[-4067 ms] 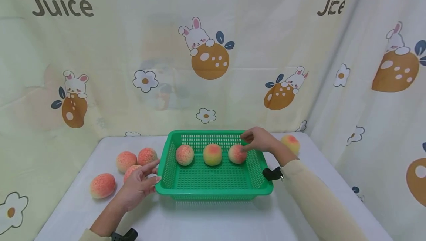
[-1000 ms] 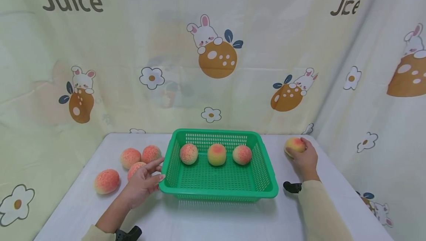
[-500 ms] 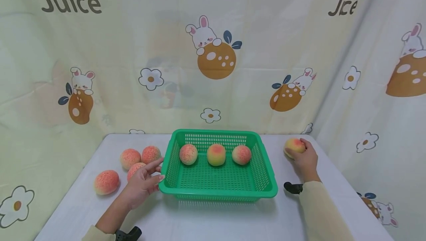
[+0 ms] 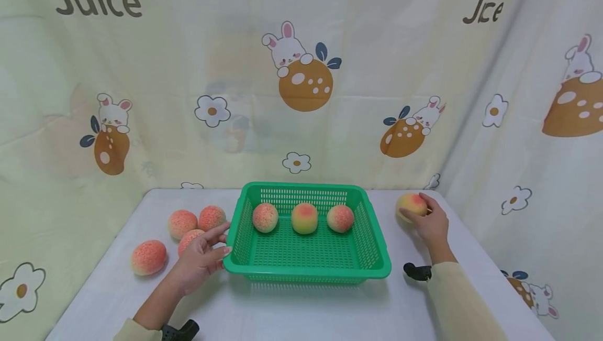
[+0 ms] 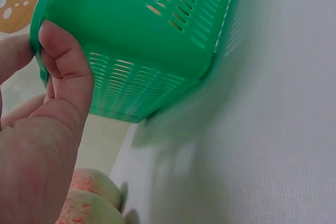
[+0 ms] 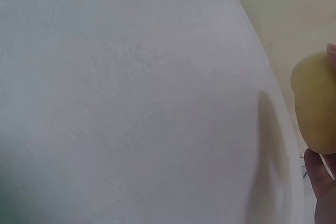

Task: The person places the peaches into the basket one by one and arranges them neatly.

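Note:
A green plastic basket [image 4: 308,273] stands in the middle of the table, with a row of three peaches inside: a speckled one [image 4: 265,218], a yellow one [image 4: 304,219] and a pink one [image 4: 340,218]. My left hand [image 4: 197,265] pinches the basket's left rim between thumb and fingers, as the left wrist view shows. At the table's right side my right hand [image 4: 431,220] holds a yellow peach with a red top [image 4: 411,206]. In the right wrist view this peach [image 6: 316,103] appears at the right edge, with its shadow on the cloth apart from it.
Left of the basket lie several pinkish peaches, among them a front one [image 4: 148,257] and a back one [image 4: 212,218]. One is partly hidden behind my left hand. A white cloth covers the table [image 4: 306,312]. A printed curtain [image 4: 226,163] hangs behind and beside it.
My right hand has left the pink peach in the basket and gone right to the yellow peach; it now shifts that peach slightly left. My left hand stays at the rim.

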A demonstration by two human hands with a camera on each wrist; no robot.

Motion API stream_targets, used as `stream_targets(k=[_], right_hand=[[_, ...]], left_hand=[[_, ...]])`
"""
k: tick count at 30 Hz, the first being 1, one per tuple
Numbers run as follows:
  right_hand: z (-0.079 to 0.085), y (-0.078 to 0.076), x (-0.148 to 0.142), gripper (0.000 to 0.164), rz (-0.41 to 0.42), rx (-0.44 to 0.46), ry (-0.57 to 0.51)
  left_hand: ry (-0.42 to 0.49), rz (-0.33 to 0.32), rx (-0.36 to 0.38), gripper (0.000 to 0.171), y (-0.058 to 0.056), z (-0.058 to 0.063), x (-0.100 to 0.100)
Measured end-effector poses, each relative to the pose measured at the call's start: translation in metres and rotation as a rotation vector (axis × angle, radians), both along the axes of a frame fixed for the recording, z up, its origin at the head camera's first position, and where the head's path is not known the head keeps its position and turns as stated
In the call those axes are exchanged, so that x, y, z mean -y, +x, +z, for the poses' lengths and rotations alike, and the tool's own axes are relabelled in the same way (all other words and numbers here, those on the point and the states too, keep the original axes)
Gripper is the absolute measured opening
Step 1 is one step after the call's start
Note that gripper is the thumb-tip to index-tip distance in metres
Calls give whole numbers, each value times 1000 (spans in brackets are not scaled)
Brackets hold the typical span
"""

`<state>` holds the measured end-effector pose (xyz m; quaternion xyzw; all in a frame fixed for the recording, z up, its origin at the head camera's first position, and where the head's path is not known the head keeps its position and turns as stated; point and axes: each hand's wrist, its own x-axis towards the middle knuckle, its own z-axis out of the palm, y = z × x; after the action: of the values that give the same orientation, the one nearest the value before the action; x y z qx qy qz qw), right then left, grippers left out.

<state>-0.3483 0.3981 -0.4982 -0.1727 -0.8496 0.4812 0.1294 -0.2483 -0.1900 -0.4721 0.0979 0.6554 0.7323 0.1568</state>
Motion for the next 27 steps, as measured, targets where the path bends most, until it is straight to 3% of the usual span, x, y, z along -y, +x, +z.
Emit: stream_targets(k=[10,20,27], right_hand=[[17,14,10,95,50,-64,55],[32,36,24,91,116,-131,105],[42,50,33,84,145,-173,97]], left_hand=[[5,-15,-20,75,-1,-3,0],[-5,9,-11,74,0,-2,0],[-2,2,-18,73,-2,-4,1]])
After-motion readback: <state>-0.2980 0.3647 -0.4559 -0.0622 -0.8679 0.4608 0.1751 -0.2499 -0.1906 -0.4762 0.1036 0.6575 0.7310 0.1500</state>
